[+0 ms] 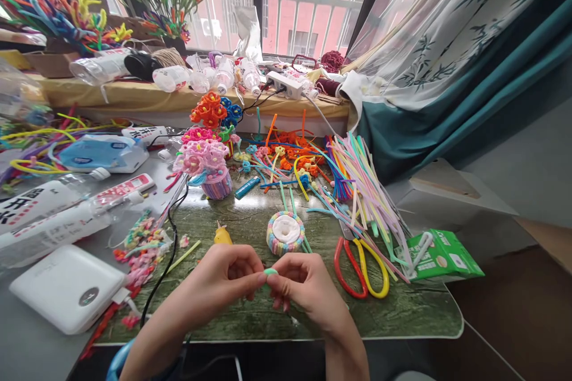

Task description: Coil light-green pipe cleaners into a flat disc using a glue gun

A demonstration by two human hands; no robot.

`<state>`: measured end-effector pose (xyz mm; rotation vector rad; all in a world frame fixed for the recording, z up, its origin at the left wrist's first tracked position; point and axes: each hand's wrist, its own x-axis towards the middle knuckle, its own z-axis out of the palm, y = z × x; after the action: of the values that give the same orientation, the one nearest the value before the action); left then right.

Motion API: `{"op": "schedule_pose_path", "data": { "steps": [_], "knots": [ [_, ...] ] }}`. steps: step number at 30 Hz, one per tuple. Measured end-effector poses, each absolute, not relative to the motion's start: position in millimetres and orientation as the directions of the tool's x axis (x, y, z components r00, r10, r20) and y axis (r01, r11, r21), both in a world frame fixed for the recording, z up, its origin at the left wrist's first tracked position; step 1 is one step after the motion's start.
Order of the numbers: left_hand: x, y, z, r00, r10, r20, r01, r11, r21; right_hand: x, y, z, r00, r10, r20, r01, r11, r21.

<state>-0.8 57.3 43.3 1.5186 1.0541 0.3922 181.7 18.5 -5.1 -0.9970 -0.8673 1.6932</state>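
One mint-green piece (pixel 270 272), held above the table (pixel 241 321), pinched by the fingers of both left hand (pixel 226 272) and right hand (pixel 302 280); visible part lies crosswise, left to right, ends hidden. One pastel pot (pixel 273 244), just beyond. One pair of scissors (pixel 363 268), red and yellow handles toward the wearer, right.

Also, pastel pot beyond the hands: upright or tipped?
Upright. The pastel pot shows its white top facing up, with its striped side below.
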Motion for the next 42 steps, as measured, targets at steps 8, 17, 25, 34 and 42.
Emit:
{"op": "schedule_pose_path", "data": {
  "steps": [8,17,25,34,42],
  "knots": [
    [-2,58,39,0.518,0.803,-0.296,0.396,0.082,0.915,174,18,-11,-0.065,0.986,-0.157,-0.419,-0.169,-0.892],
    [6,38,30,0.286,0.954,-0.093,0.122,0.06,0.991,155,20,-13,0.049,0.998,-0.045,-0.46,-0.018,-0.888],
    [4,35,36,0.191,0.981,-0.008,0.23,-0.037,0.972,152,24,-8,-0.001,0.999,-0.035,-0.475,-0.031,-0.879],
    [-13,55,45,0.541,0.835,-0.106,0.452,-0.182,0.873,173,19,0,-0.05,0.999,0.011,-0.107,0.005,-0.994],
    [-17,59,32,0.499,0.861,-0.098,0.366,-0.107,0.924,164,21,-11,0.001,0.997,-0.071,-0.37,-0.066,-0.927]
  ]
}}
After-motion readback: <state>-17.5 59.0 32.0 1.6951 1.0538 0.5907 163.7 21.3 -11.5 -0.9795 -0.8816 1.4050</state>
